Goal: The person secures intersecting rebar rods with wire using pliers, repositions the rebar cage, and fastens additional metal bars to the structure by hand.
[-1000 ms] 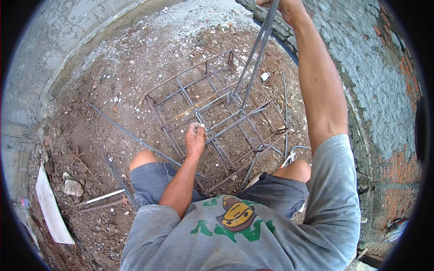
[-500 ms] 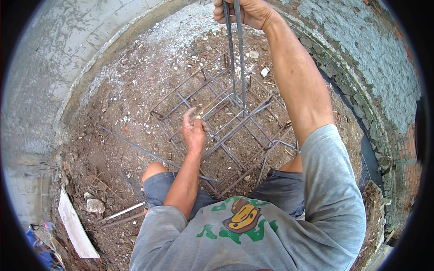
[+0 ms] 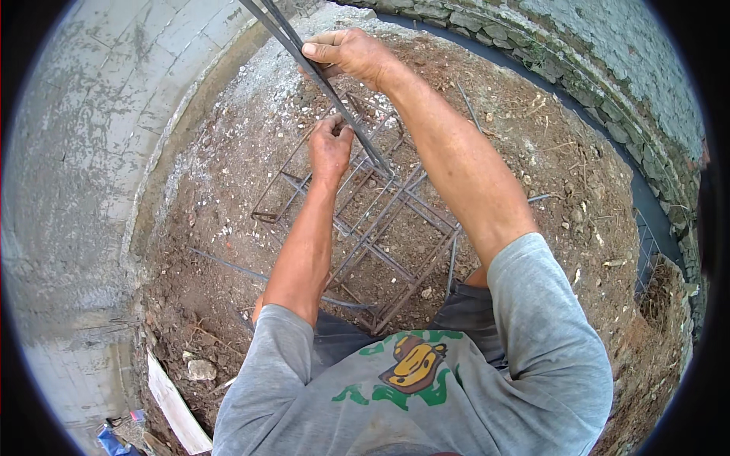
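outdoors, a tall grey wall (image 3: pixel 76 152) curves up on the left, and rough brown ground (image 3: pixel 547 289), strewn with pale rubble toward the far side, serves as the work surface. a dark channel (image 3: pixel 660 222) skirts its right side, with stonework beyond. on the soil, before the seated person, lies a steel frame (image 3: pixel 369 240) of crossed rods, partly hidden by the forearms. a pair of 2 long dark bars (image 3: pixel 351 121) leans over it, their lower ends at the frame's upper middle and their upper ends running out past the top edge of the view. a pale board (image 3: pixel 175 403) lies at the lower left. the right hand (image 3: pixel 350 57) grips the bars, its thumb pressed along them; the left hand (image 3: pixel 331 144) is curled, its fingertips at or just beside them lower down, and i cannot tell whether it holds them. the step in hand looks like steadying and lining up the bars over the frame; the next move seems to call for a firm 2-handed grip and care that the lower ends don't snag the rods.
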The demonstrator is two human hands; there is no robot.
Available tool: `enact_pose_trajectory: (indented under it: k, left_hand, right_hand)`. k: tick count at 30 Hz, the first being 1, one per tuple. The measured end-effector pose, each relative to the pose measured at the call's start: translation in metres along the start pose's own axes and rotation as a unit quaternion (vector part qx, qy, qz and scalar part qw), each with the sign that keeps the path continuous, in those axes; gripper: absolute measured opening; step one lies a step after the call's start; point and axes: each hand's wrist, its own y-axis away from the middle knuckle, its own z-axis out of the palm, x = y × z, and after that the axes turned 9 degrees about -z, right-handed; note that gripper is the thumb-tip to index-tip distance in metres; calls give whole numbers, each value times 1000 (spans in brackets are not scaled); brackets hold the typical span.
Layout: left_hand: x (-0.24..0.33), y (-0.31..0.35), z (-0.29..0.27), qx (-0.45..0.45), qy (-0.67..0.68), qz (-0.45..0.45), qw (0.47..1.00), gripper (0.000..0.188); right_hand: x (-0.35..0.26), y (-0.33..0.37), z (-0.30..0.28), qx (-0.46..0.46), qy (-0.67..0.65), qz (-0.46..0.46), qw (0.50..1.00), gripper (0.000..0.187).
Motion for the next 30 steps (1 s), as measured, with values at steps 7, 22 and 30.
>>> enact_pose_trajectory:
  k: [7, 22, 30]
  left_hand:
    - [-5, 2, 0, -77, 42, -101, 991, 28]
    - [-8, -13, -9, -153, 100, 0, 983, 25]
    - [-6, -23, -21, -135, 7, 41, 990, 26]
  right_hand:
    - [-5, 8, 11, 80, 129, 5, 988, 34]
    - [68, 62, -23, -107, 460, 13, 881, 38]
    - [59, 64, -43, -208, 509, 175, 817, 26]
